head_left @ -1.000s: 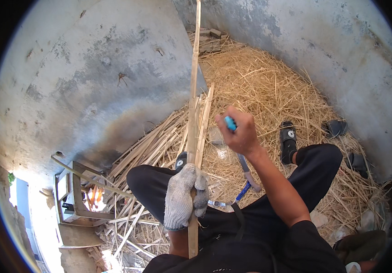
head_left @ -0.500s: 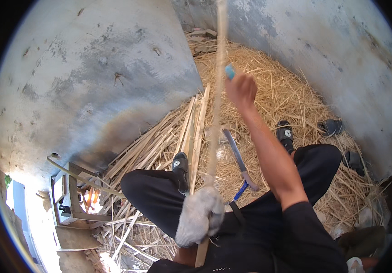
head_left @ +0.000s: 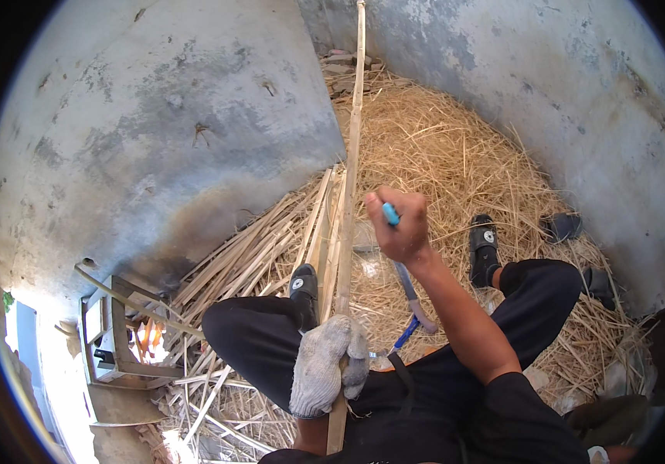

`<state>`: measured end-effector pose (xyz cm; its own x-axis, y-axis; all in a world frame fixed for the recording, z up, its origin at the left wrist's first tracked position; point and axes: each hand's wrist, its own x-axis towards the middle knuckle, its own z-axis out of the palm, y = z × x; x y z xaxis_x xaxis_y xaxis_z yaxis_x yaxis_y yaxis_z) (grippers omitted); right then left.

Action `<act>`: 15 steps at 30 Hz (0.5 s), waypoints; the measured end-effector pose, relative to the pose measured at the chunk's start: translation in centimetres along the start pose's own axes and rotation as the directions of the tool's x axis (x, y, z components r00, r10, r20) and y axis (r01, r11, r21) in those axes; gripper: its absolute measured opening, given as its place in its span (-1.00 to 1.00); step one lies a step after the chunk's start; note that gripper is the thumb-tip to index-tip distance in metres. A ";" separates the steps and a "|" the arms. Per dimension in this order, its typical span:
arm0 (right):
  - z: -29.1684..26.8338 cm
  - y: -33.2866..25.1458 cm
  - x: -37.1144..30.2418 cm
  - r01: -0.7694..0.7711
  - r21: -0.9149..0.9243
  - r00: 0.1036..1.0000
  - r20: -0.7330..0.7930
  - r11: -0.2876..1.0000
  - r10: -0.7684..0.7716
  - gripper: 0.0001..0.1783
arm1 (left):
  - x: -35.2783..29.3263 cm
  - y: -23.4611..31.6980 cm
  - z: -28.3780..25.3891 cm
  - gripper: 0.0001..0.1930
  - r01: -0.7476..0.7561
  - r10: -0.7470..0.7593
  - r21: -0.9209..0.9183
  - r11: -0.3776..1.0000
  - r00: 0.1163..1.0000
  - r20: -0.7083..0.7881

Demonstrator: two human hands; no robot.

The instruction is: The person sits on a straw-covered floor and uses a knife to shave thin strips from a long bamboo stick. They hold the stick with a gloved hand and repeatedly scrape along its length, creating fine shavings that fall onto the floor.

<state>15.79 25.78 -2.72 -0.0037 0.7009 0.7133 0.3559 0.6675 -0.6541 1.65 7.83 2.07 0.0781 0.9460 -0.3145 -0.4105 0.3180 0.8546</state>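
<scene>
In a grey-white knitted glove, my left hand (head_left: 328,366) is wrapped round a long, narrow strip of split bamboo (head_left: 350,174). The strip runs from my lap up past the top of the picture's middle, and its lower end (head_left: 336,429) sticks out below the glove. My bare right hand (head_left: 403,226) is closed on a small blue-handled tool (head_left: 390,214); the rest of that tool is hidden. It is held just right of the strip, apart from it. Below the right hand lies a long-bladed knife (head_left: 408,290) with a blue handle (head_left: 406,332).
Several split bamboo strips (head_left: 263,243) lie left of centre, by my left sandal (head_left: 303,286). Pale shavings (head_left: 440,147) are heaped ahead. Bare walls (head_left: 178,116) close in at left and right. A wooden frame (head_left: 127,340) stands at lower left, shoes (head_left: 560,226) at right.
My right hand has come down toward me with the blue-handled tool. The strip's far end has shifted slightly left and no longer blurs. The gloved left hand keeps its grip and has barely moved.
</scene>
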 end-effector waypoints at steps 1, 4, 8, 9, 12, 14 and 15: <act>0.1 -0.6 -0.1 0.040 0.022 0.998 0.053 0.999 -0.041 -0.70 | 0.1 -0.2 0.0 -0.58 -0.012 0.012 0.019 1.000 1.000 -0.008; 0.5 -1.2 0.0 0.214 -0.004 0.976 0.029 0.977 -0.214 -0.75 | -0.2 -0.4 -0.2 -0.58 0.009 -0.011 0.040 0.999 0.998 0.063; 1.5 3.7 2.0 -0.090 -0.187 0.996 -0.025 0.978 0.087 -0.68 | -1.2 -1.2 -0.7 -0.57 0.087 -0.093 0.069 0.994 0.992 0.090; 1.0 7.4 4.5 -0.474 -0.310 0.875 -0.062 0.824 0.480 -0.63 | -2.0 -2.8 -2.0 -0.57 0.127 -0.133 0.049 0.991 0.977 0.167; -1.9 8.6 8.4 -0.622 -0.109 0.723 -0.459 0.775 0.516 -0.54 | -3.9 -2.0 0.3 -0.61 0.220 -0.228 0.188 0.957 0.973 0.022; -2.1 6.4 7.4 -0.288 -0.234 0.877 -0.453 0.928 0.158 -0.55 | -1.4 -1.1 -0.7 -0.61 0.145 -0.138 0.066 0.987 0.986 -0.094; -1.3 6.4 7.6 -0.137 -0.272 0.884 -0.467 0.952 -0.006 -0.58 | 0.0 -0.7 -1.8 -0.60 0.096 -0.096 -0.002 0.995 0.995 0.008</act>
<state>19.24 35.05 -1.14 0.4314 0.4979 0.7523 0.5938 0.4710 -0.6523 0.33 7.52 0.71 0.1242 0.9115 -0.3922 -0.4030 0.4075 0.8194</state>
